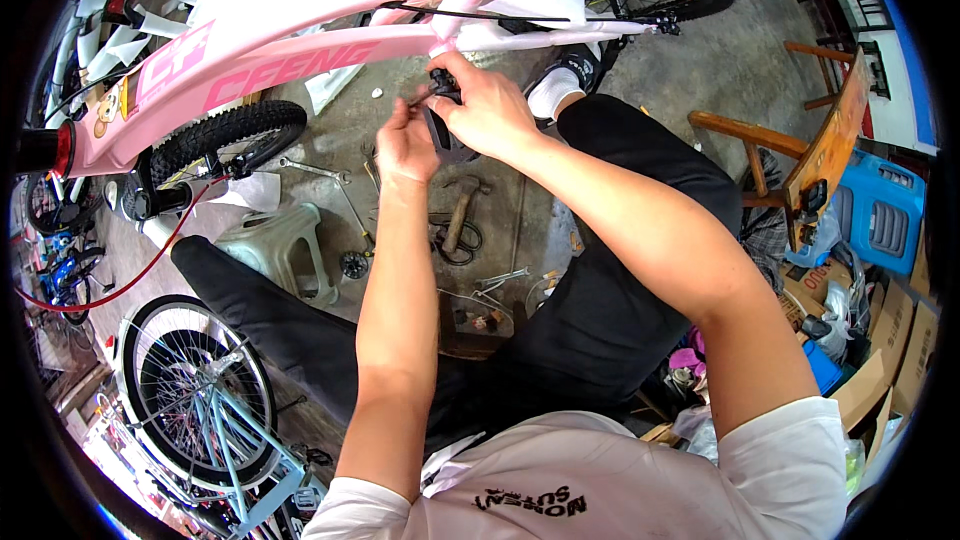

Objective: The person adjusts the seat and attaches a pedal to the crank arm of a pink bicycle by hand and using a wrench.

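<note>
A pink bicycle frame (pixel 300 70) spans the upper view, its lower tubes meeting just above my hands. My right hand (pixel 485 105) is closed around a small black bike part (pixel 442 88) right below that joint; its exact kind is unclear. From under the right palm a flat dark piece (pixel 447 140) sticks out downward. Close beside it on the left, my left hand (pixel 405 145) is palm up with its fingers curled in a pinch at the black part. A thin dark thing shows at those fingertips, too small to name.
On the floor below lie a hammer (pixel 462 210), a long wrench (pixel 340 205) and several small tools. A pale plastic stool (pixel 285 245) stands left, near a bicycle wheel (pixel 200 390). To the right are a wooden chair (pixel 825 140), a blue plastic stool (pixel 880 208) and cardboard boxes (pixel 885 360).
</note>
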A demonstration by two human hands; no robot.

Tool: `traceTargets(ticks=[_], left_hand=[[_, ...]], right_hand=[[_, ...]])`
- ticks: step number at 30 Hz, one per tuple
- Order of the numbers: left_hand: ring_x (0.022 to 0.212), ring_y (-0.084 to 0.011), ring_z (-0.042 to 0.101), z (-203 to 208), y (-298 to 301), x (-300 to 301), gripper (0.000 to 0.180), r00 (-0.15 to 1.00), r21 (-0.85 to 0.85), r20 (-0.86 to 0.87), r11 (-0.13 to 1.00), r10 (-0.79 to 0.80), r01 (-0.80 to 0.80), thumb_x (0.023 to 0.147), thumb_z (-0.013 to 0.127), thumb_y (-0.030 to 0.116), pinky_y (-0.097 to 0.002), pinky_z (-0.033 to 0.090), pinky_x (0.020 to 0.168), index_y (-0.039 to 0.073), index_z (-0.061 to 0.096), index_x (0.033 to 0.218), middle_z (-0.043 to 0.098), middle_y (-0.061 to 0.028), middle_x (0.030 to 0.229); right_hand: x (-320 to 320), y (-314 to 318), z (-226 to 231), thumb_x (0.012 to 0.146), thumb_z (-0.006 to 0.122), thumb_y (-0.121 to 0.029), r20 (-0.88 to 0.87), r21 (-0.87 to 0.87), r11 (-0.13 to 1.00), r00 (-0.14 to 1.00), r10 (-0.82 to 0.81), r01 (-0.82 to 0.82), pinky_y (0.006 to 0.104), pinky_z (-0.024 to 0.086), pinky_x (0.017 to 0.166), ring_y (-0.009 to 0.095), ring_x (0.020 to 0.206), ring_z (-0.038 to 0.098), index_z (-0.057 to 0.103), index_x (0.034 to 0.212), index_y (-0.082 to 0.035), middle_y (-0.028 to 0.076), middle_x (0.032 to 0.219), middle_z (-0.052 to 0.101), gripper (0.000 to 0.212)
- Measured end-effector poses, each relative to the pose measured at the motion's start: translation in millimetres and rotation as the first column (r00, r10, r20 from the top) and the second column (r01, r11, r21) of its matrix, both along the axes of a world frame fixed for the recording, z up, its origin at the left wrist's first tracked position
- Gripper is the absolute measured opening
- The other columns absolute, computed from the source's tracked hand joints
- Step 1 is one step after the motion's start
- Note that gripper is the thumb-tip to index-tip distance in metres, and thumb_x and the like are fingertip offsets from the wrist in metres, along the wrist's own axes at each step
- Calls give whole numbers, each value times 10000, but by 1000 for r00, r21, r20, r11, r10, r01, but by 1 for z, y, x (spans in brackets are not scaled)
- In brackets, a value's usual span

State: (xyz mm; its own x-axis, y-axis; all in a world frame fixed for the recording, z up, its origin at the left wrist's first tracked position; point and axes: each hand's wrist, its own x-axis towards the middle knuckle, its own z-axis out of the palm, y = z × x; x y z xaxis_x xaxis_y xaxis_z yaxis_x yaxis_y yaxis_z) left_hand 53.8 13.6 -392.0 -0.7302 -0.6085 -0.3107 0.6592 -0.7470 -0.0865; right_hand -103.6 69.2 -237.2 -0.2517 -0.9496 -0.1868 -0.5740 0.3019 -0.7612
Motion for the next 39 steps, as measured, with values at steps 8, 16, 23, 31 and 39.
traceTargets(ticks=[8,16,23,31,39], left_hand=[[1126,-337,637,3,-7,-11,433,750,77,662,996,-14,-50,1129,326,399,-460,514,949,56,547,1275,655,-200,1273],[853,-98,470,136,-10,-2,294,30,-527,849,850,527,5,1102,393,388,-280,352,698,115,499,1087,765,-38,1034],[876,-164,529,149,31,-50,334,20,-699,714,709,700,91,1123,383,324,-321,446,817,8,474,1064,721,-121,1028],[813,-142,587,132,27,-43,336,7,-703,698,683,716,198,1129,375,321,-290,473,697,14,480,1045,740,-108,972],[886,-205,666,96,13,-28,376,368,-425,831,903,418,-64,1126,356,367,-344,541,700,43,546,1132,731,-136,1102]], right_hand=[[-7,4,-7,890,712,-278,-46,-18,1000,999,-17,16,535,524,828,438,954,697,571,1269,-178,204,952,733,417],[-7,4,-4,894,713,-290,-66,15,1000,998,-3,4,537,525,855,445,977,689,563,1285,-175,223,993,726,434],[-4,2,2,863,672,-226,-47,28,1000,999,-1,2,559,518,906,449,1005,684,568,1272,-141,248,1017,717,431],[-6,3,-2,864,660,-227,-40,12,1000,999,2,-2,554,523,885,449,994,687,570,1275,-148,248,1011,717,428],[-6,3,0,869,691,-247,-48,40,999,999,2,0,542,525,880,437,995,692,575,1268,-151,226,1012,725,427]])
